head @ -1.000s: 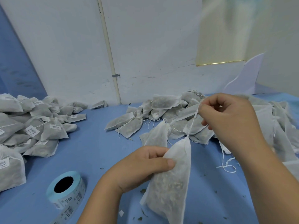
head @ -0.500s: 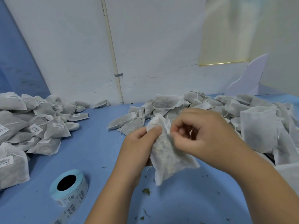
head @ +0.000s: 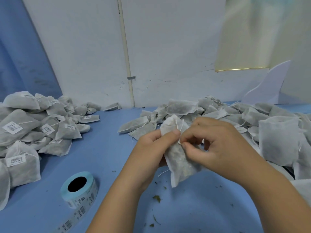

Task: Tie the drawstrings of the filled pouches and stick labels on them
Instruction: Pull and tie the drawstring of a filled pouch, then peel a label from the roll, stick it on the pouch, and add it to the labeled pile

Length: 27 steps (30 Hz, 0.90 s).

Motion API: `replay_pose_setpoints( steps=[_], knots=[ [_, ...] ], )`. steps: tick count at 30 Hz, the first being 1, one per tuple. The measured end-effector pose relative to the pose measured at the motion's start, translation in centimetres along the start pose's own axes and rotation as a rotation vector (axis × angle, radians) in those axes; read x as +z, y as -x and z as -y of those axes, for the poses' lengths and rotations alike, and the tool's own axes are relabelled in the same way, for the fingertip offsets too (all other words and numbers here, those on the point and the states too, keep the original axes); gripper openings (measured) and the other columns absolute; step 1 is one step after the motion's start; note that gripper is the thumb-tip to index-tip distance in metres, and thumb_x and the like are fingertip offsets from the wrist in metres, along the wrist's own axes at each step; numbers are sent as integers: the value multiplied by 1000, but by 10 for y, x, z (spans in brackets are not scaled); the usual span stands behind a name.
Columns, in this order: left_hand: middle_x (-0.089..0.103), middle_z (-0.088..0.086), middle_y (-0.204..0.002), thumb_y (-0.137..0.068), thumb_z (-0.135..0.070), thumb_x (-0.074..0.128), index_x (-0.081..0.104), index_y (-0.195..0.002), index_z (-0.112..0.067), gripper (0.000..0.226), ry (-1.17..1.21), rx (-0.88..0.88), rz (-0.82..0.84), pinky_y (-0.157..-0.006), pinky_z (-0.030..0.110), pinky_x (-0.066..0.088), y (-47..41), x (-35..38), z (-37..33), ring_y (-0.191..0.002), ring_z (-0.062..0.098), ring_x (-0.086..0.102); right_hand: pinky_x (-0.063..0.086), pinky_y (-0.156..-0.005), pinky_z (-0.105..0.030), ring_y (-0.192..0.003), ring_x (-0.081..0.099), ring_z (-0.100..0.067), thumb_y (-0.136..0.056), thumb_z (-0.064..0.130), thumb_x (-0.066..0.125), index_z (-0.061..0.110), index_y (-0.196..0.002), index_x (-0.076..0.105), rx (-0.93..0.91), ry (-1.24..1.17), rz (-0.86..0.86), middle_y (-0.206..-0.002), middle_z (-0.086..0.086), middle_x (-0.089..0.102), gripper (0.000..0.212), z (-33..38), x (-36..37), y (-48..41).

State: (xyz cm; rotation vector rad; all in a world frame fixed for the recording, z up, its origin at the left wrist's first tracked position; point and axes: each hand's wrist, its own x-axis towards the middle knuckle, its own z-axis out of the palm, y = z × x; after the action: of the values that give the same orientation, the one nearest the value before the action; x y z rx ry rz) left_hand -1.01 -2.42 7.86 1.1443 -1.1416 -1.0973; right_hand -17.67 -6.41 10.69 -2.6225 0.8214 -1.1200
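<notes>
Right hand [head: 217, 145] has dropped, pinching the thin white drawstring [head: 177, 130]; left hand [head: 151, 148] grips the white gauze pouch [head: 180, 162]. Knotting seems underway.

Label [head: 12, 127] print illegible; labelled pile [head: 57, 147] cropped left.

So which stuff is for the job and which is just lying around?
For the job: pouch in the left hand; drawstring pinched by the right hand; label roll; unlabelled pile on the right; labelled pile on the left.
Just lying about: leaf crumbs; white board at the back; pipe.
</notes>
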Motion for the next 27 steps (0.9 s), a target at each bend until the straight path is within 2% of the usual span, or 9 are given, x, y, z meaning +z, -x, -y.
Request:
replay_pose_setpoints(
  steps=[3, 7, 13, 16, 18, 21, 23, 25, 27],
  knots=[
    [74, 14, -107, -81, -29, 65, 72, -107, -10, 33, -13, -5, 37, -85, 41, 56, 1, -5, -4, -95, 26, 71, 37, -63, -15, -74, 55, -8, -77, 24, 63, 34, -78, 73, -2, -56, -5, -71, 12, 54, 14, 1, -2, 1],
    [75, 4, -93, -78, -23, 65, 72, -104, -12, 29, -118, 41, 42, -75, 32, 56, 12, -12, -18, -84, 16, 71, 43, -61, -23, -76, 57, -12, -77, 22, 61, 32, -77, 74, -38, -137, 7, -75, 9, 58, 17, 11, -2, 0],
    [70, 21, -106, -75, -23, 60, 71, -103, -7, 33, -196, 58, -129, -96, 55, 49, 48, -26, -34, -101, 37, 67, 44, -63, -16, -81, 58, -10, -77, 17, 62, 33, -86, 75, -91, -314, 16, -83, 12, 60, 23, 43, 5, 3],
    [69, 22, -94, -70, -26, 59, 67, -94, -4, 34, -256, 80, -264, -83, 52, 51, 73, -53, -40, -85, 35, 64, 46, -67, -15, -86, 57, -10, -80, 13, 65, 33, -99, 71, -75, -384, 70, -90, 14, 58, 28, 61, 27, 8],
    [60, 18, -83, -63, -33, 61, 62, -87, -4, 38, -276, 62, -371, -72, 47, 42, 95, -82, -42, -77, 32, 55, 46, -69, -16, -87, 56, -10, -83, 6, 65, 33, -106, 67, -67, -417, 145, -93, 15, 57, 36, 73, 46, 13],
    [45, 5, -78, -53, -38, 64, 57, -71, -12, 32, -216, 5, -498, -70, 43, 28, 136, -132, -44, -78, 25, 37, 46, -69, -18, -86, 56, -9, -86, 11, 63, 34, -110, 63, -74, -441, 309, -96, 17, 54, 34, 88, 78, 26],
    [45, 3, -85, -49, -36, 67, 56, -78, -16, 37, -148, -57, -552, -73, 42, 27, 165, -165, -42, -84, 23, 37, 43, -70, -15, -85, 57, -8, -87, 15, 61, 36, -110, 61, -79, -460, 421, -99, 18, 52, 31, 98, 103, 34],
    [48, 4, -99, -47, -33, 68, 54, -98, -16, 55, -119, -142, -568, -80, 43, 30, 193, -193, -36, -91, 24, 41, 40, -72, -11, -81, 57, -6, -87, 16, 60, 35, -111, 60, -84, -459, 500, -102, 19, 51, 31, 111, 128, 39],
    [53, 7, -101, -48, -29, 68, 55, -104, -10, 61, -122, -230, -580, -83, 41, 37, 220, -214, -27, -91, 26, 49, 36, -73, -8, -77, 54, 1, -88, 17, 59, 29, -117, 60, -113, -411, 543, -105, 21, 50, 32, 130, 155, 41]
  ],
)
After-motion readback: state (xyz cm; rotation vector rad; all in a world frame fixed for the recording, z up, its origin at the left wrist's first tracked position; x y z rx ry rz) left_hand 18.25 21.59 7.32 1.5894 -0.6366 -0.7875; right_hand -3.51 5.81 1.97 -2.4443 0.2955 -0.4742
